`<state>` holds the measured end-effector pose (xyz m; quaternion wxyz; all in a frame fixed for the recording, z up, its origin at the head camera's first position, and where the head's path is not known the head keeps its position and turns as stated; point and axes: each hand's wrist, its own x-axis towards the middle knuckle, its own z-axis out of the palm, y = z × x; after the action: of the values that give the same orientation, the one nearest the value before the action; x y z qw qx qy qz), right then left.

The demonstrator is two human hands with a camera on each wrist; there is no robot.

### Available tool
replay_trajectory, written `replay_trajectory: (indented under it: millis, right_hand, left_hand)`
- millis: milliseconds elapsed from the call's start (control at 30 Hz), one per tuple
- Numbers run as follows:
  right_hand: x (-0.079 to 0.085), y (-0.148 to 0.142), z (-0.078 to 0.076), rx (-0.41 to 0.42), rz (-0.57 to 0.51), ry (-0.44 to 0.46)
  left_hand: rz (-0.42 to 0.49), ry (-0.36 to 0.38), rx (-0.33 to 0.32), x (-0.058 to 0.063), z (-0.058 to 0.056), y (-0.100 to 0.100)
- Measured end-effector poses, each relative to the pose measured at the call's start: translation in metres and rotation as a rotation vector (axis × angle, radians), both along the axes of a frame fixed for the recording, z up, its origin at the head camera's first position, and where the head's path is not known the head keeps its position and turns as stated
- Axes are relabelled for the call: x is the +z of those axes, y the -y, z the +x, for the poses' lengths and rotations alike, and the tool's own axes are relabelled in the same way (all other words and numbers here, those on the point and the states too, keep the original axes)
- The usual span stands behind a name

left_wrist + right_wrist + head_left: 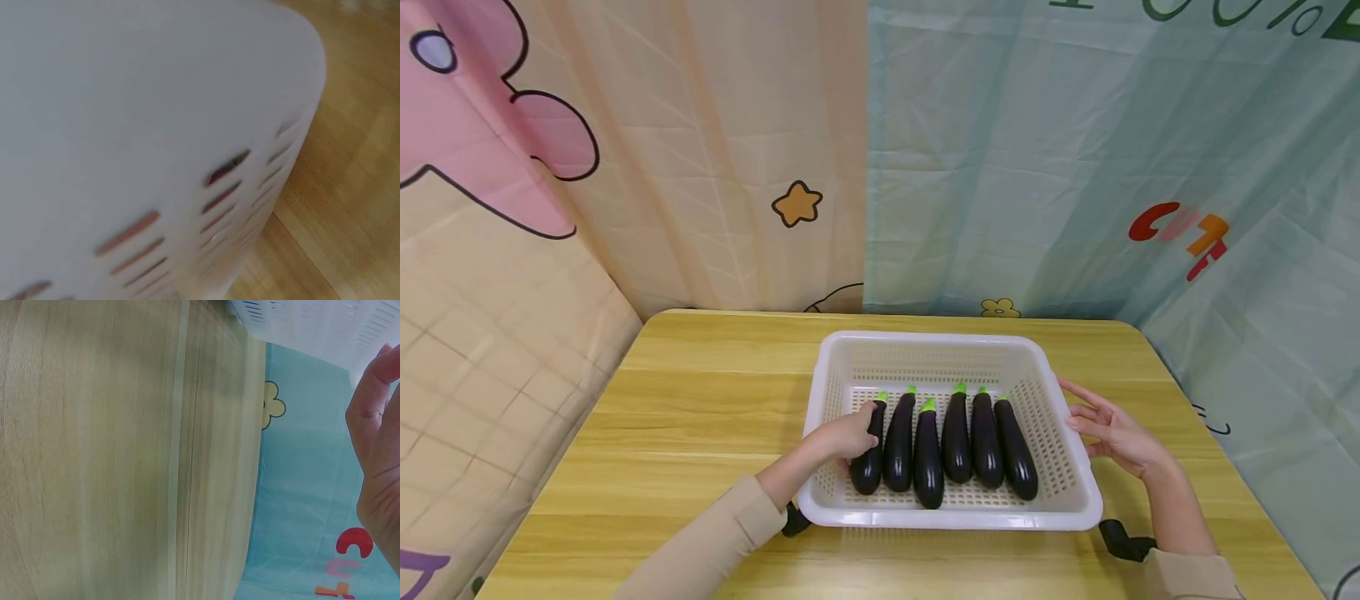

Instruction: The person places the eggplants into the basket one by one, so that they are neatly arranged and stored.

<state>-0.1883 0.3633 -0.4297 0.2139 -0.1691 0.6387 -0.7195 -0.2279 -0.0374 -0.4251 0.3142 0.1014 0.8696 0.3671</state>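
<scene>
A white perforated plastic basket (951, 520) holds several dark purple eggplants with green stem ends, lying side by side. Over the basket's left side reaches my left hand (848, 435), thumb and fingers gripping the leftmost eggplant (867, 473); part of its grip is hidden. The neighbouring eggplant (898, 450) lies just to the right. At the outer right side of the basket, my right hand (1116, 432) rests its relaxed, spread fingertips against the rim. The basket's wall (125, 100) fills much of the left wrist view, hiding that hand. In the right wrist view, my right hand (384, 450) is beside the basket (300, 325).
The basket stands on a wood-grain table (700, 400), whose surface extends on both sides of it. Printed curtains (730, 125) hang behind the table and along its sides. A black wrist-camera mount (1124, 542) shows below my right hand.
</scene>
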Motion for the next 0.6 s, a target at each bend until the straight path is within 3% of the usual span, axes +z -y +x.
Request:
replay_trajectory:
  millis: [267, 600]
  right_hand:
    - [-0.0005, -0.0006, 0.0003, -0.015, 0.02, -0.005]
    - [0.0012, 0.0007, 0.0009, -0.008, 0.014, -0.011]
  left_hand:
    - [-0.003, 0.025, 0.017, -0.0009, -0.0002, -0.0019]
    - [-0.04, -0.004, 0.019, -0.0001, 0.0011, -0.0024]
